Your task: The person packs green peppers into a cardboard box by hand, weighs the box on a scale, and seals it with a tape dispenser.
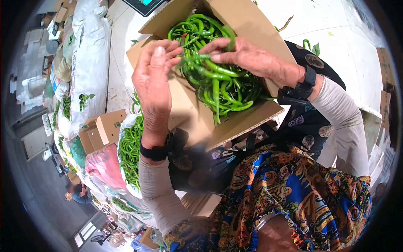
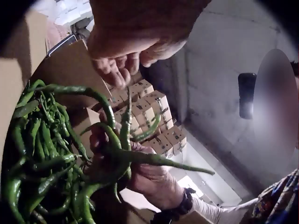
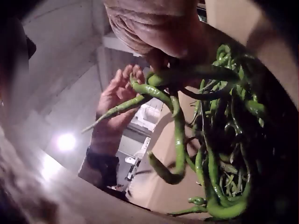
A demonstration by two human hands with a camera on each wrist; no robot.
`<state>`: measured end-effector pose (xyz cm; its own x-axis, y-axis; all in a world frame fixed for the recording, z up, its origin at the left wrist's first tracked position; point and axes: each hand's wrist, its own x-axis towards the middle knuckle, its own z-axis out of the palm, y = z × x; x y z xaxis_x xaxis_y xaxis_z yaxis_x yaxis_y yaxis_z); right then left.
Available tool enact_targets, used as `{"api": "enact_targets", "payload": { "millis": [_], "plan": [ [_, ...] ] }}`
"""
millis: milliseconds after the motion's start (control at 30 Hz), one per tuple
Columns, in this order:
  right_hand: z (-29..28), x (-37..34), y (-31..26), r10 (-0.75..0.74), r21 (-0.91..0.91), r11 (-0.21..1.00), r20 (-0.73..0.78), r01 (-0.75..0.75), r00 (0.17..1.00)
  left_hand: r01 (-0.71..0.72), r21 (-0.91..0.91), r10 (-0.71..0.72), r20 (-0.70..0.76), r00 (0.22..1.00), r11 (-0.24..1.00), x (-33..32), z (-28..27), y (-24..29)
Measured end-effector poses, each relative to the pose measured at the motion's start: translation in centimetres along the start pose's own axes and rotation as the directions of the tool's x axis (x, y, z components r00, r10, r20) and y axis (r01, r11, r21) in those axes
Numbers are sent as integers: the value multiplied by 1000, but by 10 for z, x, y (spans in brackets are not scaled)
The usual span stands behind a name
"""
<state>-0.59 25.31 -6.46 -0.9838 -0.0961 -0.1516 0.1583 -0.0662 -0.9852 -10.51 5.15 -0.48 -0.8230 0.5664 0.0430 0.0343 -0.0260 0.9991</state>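
A cardboard box (image 1: 184, 98) holds a heap of long green chili peppers (image 1: 228, 94). Over the heap, my right hand (image 1: 252, 56) grips a few chili peppers (image 3: 177, 135) between thumb and fingers, their curved ends sticking out in several directions. My left hand (image 1: 153, 80) is over the box's left side, fingers loosely bent and apart, thumb away from them. In the left wrist view, the left fingertips (image 2: 122, 77) are right at the upper tip of one chili pepper (image 2: 126, 116) from the right hand's bunch.
Left of the box stands a white sack (image 1: 131, 147) full of green chili peppers. Large white sacks (image 1: 90, 63), a small open carton (image 1: 103, 130) and a pink bag (image 1: 105, 166) lie farther left. A scale (image 1: 145, 4) sits beyond the box, and stacked cartons (image 2: 152, 109) stand in the background.
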Motion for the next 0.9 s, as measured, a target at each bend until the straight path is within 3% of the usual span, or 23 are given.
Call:
{"api": "enact_targets", "payload": {
  "millis": [33,100,133,233,300,367,400,500,567,633,667,767,800,900],
  "plan": [
    [-3,-3,-4,26,62,998,-21,-25,999,-5,0,5,-3,1000,1000,-1,-6,-4],
    [-5,-7,-12,-22,-9,1000,-57,22,998,288,21,-288,20,957,957,-4,-15,-17],
    [-5,-10,-14,-64,-73,996,-90,57,994,415,34,-416,102,904,909,-8,-13,-22],
    [-3,-14,-14,-62,9,998,-58,63,996,460,54,-461,13,887,886,-14,4,-24],
    [-3,-10,-7,-115,65,991,-33,117,993,492,-42,-493,-22,870,870,-15,5,-25],
    [-3,-12,-10,-96,128,987,-37,100,995,579,-149,-537,246,807,802,-18,6,-32],
    [-4,-12,-11,-109,63,992,-25,110,994,605,-168,-540,312,782,778,-21,20,-23],
    [3,-19,-11,-90,115,988,-144,107,985,520,-76,-455,389,801,851,-15,21,-38],
    [2,-23,-12,-40,170,983,-149,66,988,493,-169,-426,319,847,853,-16,21,-38],
    [1,-25,-10,63,225,973,-30,-55,998,343,-82,-329,144,933,936,-14,19,-38],
    [1,-24,3,93,253,964,-45,-79,995,276,-9,-272,136,952,961,-15,16,-42],
    [-6,-18,13,65,377,923,47,-78,997,305,-110,-286,156,945,946,-13,15,-41],
    [-8,-15,13,33,338,940,53,-49,998,332,-116,-318,124,940,936,-14,14,-39],
    [-7,-19,8,-22,463,886,92,-23,995,356,-43,-352,89,932,933,-13,16,-35]
  ]
}}
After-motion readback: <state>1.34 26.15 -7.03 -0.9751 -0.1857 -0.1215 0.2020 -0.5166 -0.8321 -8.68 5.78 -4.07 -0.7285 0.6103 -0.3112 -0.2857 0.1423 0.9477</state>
